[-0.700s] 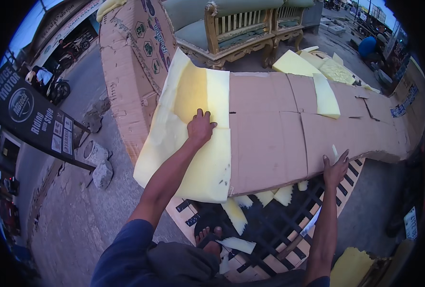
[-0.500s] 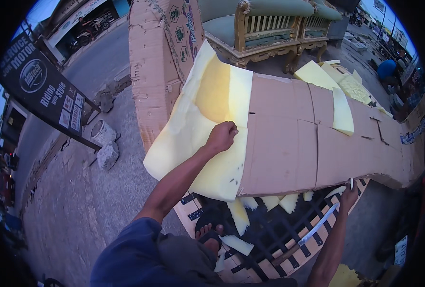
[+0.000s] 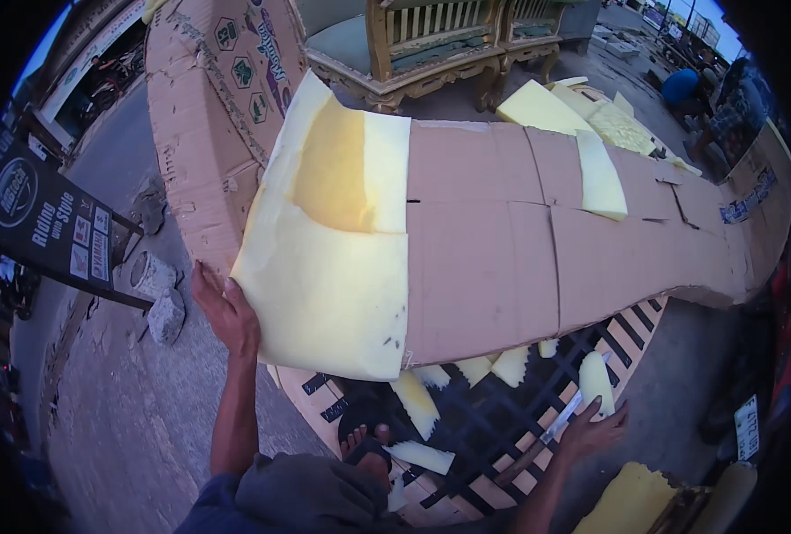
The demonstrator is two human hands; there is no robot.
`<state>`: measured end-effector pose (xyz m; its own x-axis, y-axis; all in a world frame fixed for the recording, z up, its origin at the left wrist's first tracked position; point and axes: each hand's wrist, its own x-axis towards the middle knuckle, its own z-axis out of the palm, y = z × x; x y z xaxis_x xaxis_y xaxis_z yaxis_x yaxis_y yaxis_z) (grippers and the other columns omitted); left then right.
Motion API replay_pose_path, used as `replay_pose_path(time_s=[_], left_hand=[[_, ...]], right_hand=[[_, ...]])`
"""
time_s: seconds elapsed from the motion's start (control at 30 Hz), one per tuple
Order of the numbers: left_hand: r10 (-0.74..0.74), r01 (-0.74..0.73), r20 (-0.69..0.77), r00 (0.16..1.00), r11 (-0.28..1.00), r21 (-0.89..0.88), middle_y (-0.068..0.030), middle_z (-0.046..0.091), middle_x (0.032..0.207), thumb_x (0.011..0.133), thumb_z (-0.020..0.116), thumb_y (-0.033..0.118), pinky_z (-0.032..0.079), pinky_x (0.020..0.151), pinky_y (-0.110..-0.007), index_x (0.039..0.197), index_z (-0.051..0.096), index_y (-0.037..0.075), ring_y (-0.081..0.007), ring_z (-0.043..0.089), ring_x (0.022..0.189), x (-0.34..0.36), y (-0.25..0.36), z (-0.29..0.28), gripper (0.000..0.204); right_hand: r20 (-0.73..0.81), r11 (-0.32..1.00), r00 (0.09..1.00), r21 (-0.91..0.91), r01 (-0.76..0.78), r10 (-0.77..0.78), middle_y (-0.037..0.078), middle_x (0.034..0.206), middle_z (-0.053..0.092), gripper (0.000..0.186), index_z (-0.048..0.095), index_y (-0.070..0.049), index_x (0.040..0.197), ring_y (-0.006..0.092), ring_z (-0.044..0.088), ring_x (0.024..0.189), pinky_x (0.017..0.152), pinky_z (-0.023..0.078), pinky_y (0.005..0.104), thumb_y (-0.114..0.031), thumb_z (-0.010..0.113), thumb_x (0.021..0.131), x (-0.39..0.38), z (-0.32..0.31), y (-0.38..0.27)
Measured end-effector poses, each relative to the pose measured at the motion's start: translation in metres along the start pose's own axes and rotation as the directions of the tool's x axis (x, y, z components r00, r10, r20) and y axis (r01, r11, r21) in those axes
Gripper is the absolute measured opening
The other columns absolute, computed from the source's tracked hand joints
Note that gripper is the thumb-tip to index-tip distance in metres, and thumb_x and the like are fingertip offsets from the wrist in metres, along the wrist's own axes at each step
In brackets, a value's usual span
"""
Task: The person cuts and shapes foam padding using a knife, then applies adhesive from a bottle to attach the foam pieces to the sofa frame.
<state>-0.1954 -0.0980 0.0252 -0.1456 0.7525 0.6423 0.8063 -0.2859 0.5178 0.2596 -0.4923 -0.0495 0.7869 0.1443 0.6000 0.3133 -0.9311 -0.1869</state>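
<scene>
My left hand [image 3: 228, 311] is at the left edge of the pale yellow foam sheet [image 3: 324, 303], fingers extended and apart from the thumb, touching that edge. The sheet covers the left part of a long cardboard-covered panel [image 3: 476, 285]; a darker yellow patch shows in it. My right hand [image 3: 591, 434] grips a small oblong foam piece [image 3: 596, 378] below the panel's front edge. A long blade [image 3: 560, 416] lies just left of that hand, over a wooden frame with black webbing [image 3: 636, 338]. Foam scraps [image 3: 413, 400] lie on the webbing around my foot.
A tall cardboard piece [image 3: 195, 142] stands behind left, a signboard [image 3: 44, 222] and rocks [image 3: 166, 316] beside it. A carved bench [image 3: 431, 49] is behind. More foam [image 3: 538, 111] lies beyond the panel. People [image 3: 685, 84] are at upper right, a vehicle plate [image 3: 747, 427] at right.
My left hand has moved from the middle of the foam sheet to its left edge. My right hand has moved lower, and the foam piece now shows in it.
</scene>
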Motion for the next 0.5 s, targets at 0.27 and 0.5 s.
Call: replay_pose_path(time_s=[0.27,0.5], left_hand=[[-0.153,0.837,0.826,0.542,0.018,-0.546,-0.0145,0.044,0.161,0.107,0.036,0.065,0.045,0.116,-0.048,0.163,0.030,0.010,-0.0328,0.051,0.142,0.081,-0.128,-0.008,0.079],[-0.085,0.884,0.880,0.467,0.043,-0.465,-0.0154,0.041,0.163,0.107,0.032,0.067,0.043,0.118,-0.049,0.164,0.028,0.011,-0.0333,0.048,0.144,0.071,-0.139,0.021,0.080]], right_hand=[[0.954,0.115,-0.080,-0.048,-0.992,-0.289,0.016,0.144,0.053,0.065,0.041,-0.006,0.154,0.0265,0.061,0.124,0.097,0.059,0.0429,-0.044,0.062,0.105,-0.177,-0.027,-0.181],[0.948,-0.170,-0.104,-0.160,-0.972,-0.300,0.012,0.141,0.054,0.071,0.039,-0.010,0.153,0.0279,0.055,0.132,0.108,0.049,0.0559,-0.056,0.060,0.103,-0.188,-0.024,-0.220]])
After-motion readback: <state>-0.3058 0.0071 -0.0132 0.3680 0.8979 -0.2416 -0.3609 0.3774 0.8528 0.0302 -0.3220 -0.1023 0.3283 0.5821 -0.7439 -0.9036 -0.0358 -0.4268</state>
